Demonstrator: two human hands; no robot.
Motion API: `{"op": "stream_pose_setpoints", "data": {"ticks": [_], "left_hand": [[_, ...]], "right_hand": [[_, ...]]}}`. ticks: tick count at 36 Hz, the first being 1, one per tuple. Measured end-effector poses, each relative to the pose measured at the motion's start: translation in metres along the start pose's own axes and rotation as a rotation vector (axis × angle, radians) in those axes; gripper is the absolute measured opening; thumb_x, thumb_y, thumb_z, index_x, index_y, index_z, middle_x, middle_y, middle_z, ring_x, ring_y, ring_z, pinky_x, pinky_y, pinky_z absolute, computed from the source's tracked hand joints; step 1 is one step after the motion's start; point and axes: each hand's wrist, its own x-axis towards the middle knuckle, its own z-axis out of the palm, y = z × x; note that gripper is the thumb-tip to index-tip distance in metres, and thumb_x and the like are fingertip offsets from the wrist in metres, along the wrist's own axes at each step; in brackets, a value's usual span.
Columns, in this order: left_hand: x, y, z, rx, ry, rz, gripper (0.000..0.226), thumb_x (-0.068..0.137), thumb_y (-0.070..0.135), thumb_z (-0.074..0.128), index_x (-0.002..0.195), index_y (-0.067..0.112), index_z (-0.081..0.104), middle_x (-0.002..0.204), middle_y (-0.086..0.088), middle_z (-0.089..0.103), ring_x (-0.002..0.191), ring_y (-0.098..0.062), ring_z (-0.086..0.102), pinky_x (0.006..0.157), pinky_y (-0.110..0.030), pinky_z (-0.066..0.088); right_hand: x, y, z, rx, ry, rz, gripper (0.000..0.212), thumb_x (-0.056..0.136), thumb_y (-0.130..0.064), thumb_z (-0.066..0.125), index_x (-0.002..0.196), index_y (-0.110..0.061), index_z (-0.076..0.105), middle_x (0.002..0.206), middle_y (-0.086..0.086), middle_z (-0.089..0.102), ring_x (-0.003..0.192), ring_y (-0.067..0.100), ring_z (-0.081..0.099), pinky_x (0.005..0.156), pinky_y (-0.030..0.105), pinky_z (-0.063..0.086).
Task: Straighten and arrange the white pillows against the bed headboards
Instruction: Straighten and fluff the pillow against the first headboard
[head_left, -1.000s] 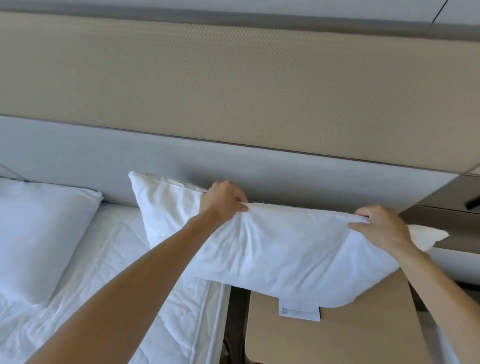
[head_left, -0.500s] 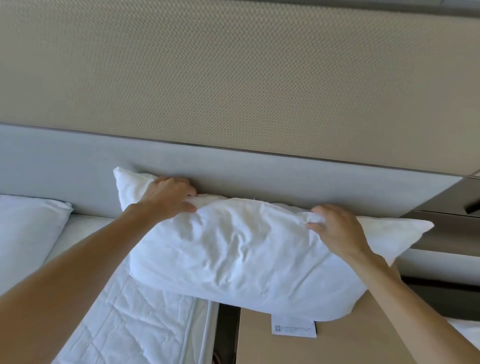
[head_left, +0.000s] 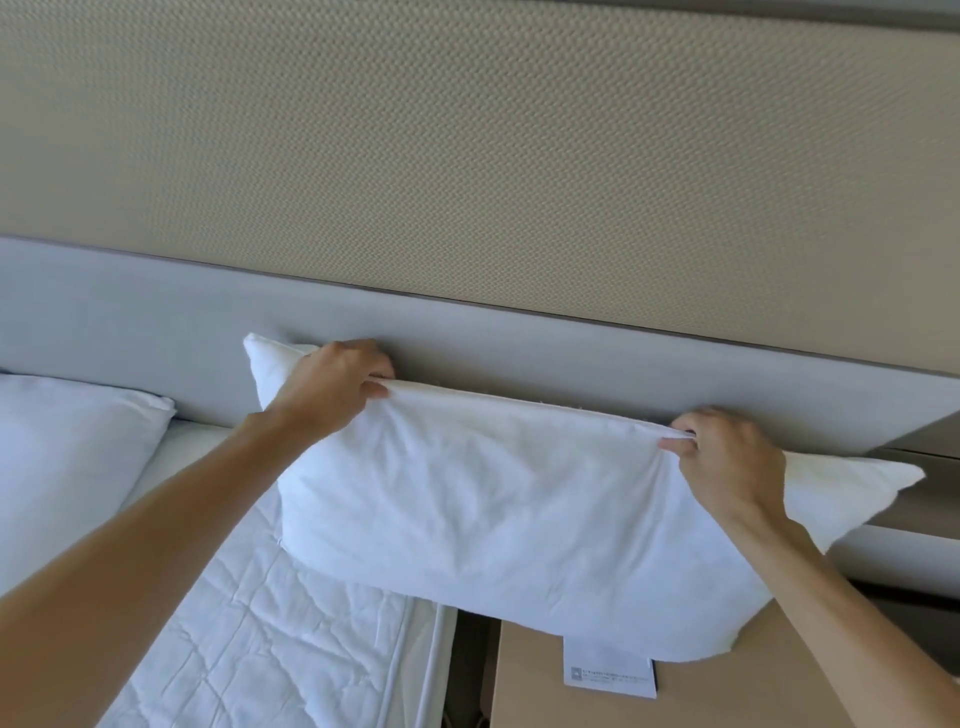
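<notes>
A wrinkled white pillow (head_left: 509, 514) hangs lengthwise in front of the grey headboard (head_left: 130, 338), held up by its top seam. My left hand (head_left: 332, 384) grips the seam near the pillow's left end. My right hand (head_left: 727, 462) pinches the same seam towards the right end, and the fabric between them is pulled taut. The pillow's lower edge spans the bed's right side and the wooden nightstand (head_left: 727, 696). A second white pillow (head_left: 67, 462) lies on the bed at the far left, against the headboard.
The white quilted mattress (head_left: 270, 639) fills the lower left, with a dark gap (head_left: 467, 670) between it and the nightstand. A white paper tag (head_left: 608, 670) lies on the nightstand under the pillow. A beige textured wall panel (head_left: 467, 156) rises above the headboard.
Both hands have lifted the pillow's top edge and pulled it straight; half a second ago the seam sagged and the pillow bulged. My right hand went from resting on top to pinching the seam.
</notes>
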Motion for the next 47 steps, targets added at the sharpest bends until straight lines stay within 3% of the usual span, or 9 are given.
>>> {"op": "stream_pose_setpoints", "data": {"ticks": [5,10,16,20,27,34,38,42,47], "left_hand": [[-0.003,-0.032,-0.014,0.037,-0.041,0.028,0.029,0.076,0.023,0.079,0.104,0.019,0.072,0.107,0.005,0.067,0.101,-0.021,0.063,0.082,-0.031,0.047],[-0.004,-0.056,-0.022,0.091,-0.04,-0.103,0.02,0.082,0.031,0.073,0.102,0.028,0.07,0.108,0.011,0.065,0.103,-0.023,0.06,0.079,-0.031,0.043],[-0.003,-0.056,-0.032,0.003,0.072,-0.205,0.004,0.082,0.024,0.073,0.086,0.022,0.072,0.093,0.002,0.07,0.094,-0.026,0.06,0.072,-0.033,0.041],[-0.005,-0.057,-0.043,-0.076,0.189,-0.173,0.002,0.081,0.019,0.073,0.082,0.02,0.073,0.09,0.004,0.071,0.091,-0.024,0.059,0.071,-0.034,0.043],[-0.008,-0.081,-0.035,-0.117,0.004,-0.152,0.008,0.082,0.029,0.072,0.088,0.026,0.069,0.095,0.009,0.066,0.093,-0.018,0.06,0.077,-0.037,0.051],[-0.021,-0.128,-0.044,-0.38,0.032,-0.307,0.026,0.075,0.026,0.081,0.099,0.024,0.071,0.098,0.002,0.069,0.097,-0.016,0.058,0.081,-0.024,0.041],[-0.021,-0.137,-0.042,-0.473,0.087,-0.337,0.016,0.075,0.019,0.081,0.088,0.014,0.073,0.074,0.001,0.065,0.077,-0.011,0.056,0.063,-0.004,0.036],[-0.011,-0.135,-0.05,-0.54,0.176,-0.271,0.031,0.068,0.025,0.086,0.08,0.0,0.07,0.068,-0.002,0.056,0.066,-0.013,0.048,0.064,-0.026,0.035],[-0.015,-0.139,-0.049,-0.709,0.194,-0.244,0.021,0.068,0.026,0.086,0.079,0.013,0.074,0.068,0.01,0.064,0.061,0.005,0.053,0.06,-0.009,0.038]], "right_hand": [[-0.004,-0.021,-0.002,0.082,-0.182,-0.096,0.026,0.084,-0.018,0.067,0.109,-0.023,0.066,0.111,-0.007,0.065,0.108,0.021,0.059,0.077,0.033,0.046],[0.0,-0.085,0.013,0.17,-0.311,-0.418,0.037,0.088,-0.024,0.07,0.123,-0.015,0.062,0.123,0.0,0.064,0.116,0.022,0.058,0.097,0.035,0.046],[0.0,-0.156,0.033,0.087,-0.233,-0.454,0.016,0.096,-0.025,0.058,0.089,-0.011,0.064,0.086,0.003,0.066,0.087,0.03,0.063,0.069,0.038,0.052],[0.005,-0.162,0.026,0.139,-0.044,-0.356,0.028,0.086,-0.007,0.067,0.063,-0.013,0.051,0.054,-0.005,0.042,0.059,0.025,0.046,0.054,0.032,0.041],[-0.004,-0.171,0.028,0.004,-0.092,-0.337,0.015,0.092,-0.013,0.059,0.079,-0.01,0.063,0.074,0.0,0.065,0.077,0.031,0.062,0.059,0.033,0.048],[0.0,-0.238,0.033,0.231,-0.21,-0.544,0.023,0.091,-0.022,0.062,0.114,-0.016,0.066,0.111,-0.002,0.07,0.106,0.02,0.062,0.087,0.034,0.051],[0.008,-0.298,0.043,0.32,-0.234,-0.669,0.028,0.089,-0.025,0.068,0.114,-0.014,0.065,0.107,-0.001,0.07,0.102,0.021,0.063,0.087,0.031,0.049],[0.015,-0.353,0.052,0.322,-0.24,-0.757,0.041,0.086,-0.031,0.071,0.121,-0.011,0.061,0.113,0.006,0.069,0.106,0.025,0.063,0.09,0.039,0.051],[0.024,-0.392,0.065,0.209,-0.394,-0.681,0.033,0.082,-0.05,0.068,0.082,-0.018,0.062,0.07,0.001,0.065,0.078,0.029,0.066,0.06,0.035,0.044]]}}
